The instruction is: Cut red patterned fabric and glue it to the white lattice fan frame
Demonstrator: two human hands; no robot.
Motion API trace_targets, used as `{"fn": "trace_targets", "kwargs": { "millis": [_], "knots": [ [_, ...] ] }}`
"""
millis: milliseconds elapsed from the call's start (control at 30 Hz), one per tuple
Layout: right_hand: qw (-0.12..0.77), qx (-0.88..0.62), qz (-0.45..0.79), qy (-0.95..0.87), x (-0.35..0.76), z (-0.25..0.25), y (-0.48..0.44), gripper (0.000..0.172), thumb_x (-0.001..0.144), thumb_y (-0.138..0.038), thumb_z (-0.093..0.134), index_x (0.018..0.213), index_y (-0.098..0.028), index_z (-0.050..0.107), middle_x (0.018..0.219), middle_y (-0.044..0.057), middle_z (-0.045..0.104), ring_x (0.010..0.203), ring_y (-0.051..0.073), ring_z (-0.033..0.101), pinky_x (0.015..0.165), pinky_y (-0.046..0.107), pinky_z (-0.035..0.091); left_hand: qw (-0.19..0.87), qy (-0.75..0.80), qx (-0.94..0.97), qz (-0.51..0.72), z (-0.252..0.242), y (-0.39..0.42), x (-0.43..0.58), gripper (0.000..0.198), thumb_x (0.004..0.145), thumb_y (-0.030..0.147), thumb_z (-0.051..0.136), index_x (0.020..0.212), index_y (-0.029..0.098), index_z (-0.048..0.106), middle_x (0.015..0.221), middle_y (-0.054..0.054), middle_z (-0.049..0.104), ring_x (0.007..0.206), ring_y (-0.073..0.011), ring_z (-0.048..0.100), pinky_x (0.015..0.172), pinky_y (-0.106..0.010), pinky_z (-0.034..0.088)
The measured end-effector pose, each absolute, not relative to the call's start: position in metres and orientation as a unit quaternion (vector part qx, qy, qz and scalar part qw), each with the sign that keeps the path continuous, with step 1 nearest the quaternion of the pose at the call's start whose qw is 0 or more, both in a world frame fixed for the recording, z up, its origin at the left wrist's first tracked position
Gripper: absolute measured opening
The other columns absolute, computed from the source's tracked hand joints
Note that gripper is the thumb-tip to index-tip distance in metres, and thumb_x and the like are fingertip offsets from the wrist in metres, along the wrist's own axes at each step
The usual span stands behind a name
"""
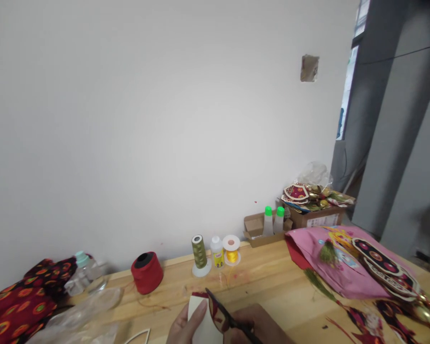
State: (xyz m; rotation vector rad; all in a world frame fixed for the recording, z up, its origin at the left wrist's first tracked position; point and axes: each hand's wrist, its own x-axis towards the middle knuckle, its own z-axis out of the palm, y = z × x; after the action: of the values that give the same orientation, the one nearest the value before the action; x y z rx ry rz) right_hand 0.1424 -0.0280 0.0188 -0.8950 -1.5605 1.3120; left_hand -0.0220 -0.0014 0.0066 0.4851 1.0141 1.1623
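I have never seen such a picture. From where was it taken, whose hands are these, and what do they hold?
There is no machine: one camera worn on the person's head looks forward and down at their bare hands. The left hand holds a white piece with red material at its edge. The right hand holds scissors beside it. Behind, on the wooden table, stand, from left to right, a red thread cone, a green thread spool, a small bottle and a yellow thread spool. Patterned cloth lies far left, pink printed material right.
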Motion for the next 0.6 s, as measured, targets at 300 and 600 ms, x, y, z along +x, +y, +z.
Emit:
{"fn": "trace_targets", "kwargs": {
  "millis": [300,600],
  "knots": [
    [0.477,-0.390,0.518,-0.593,0.150,0.014,-0.021,0.051,0.057,-0.057,0.061,0.086,-0.015,0.059,0.055,-0.006,0.038,0.049,0.008,0.033,0.045,0.020,0.028,0.720,0.415,0.184,0.525,0.021,-0.005,-0.026,0.033,0.053,0.007,0.071,0.085,0.012,0.066,0.075,-0.006,0.068,0.066,-0.0125,0.061,0.062,-0.017,0.047],
    [0.539,-0.376,0.555,-0.511,0.138,0.002,-0.009,0.050,0.043,-0.025,0.079,0.088,-0.017,0.058,0.066,-0.002,0.057,0.050,0.011,0.051,0.045,0.021,0.039,0.858,0.396,-0.002,0.327,0.009,-0.008,-0.023,0.051,0.068,0.010,0.056,0.118,0.013,0.047,0.077,-0.013,0.064,0.054,-0.0113,0.055,0.036,-0.015,0.041]
  ]
}}
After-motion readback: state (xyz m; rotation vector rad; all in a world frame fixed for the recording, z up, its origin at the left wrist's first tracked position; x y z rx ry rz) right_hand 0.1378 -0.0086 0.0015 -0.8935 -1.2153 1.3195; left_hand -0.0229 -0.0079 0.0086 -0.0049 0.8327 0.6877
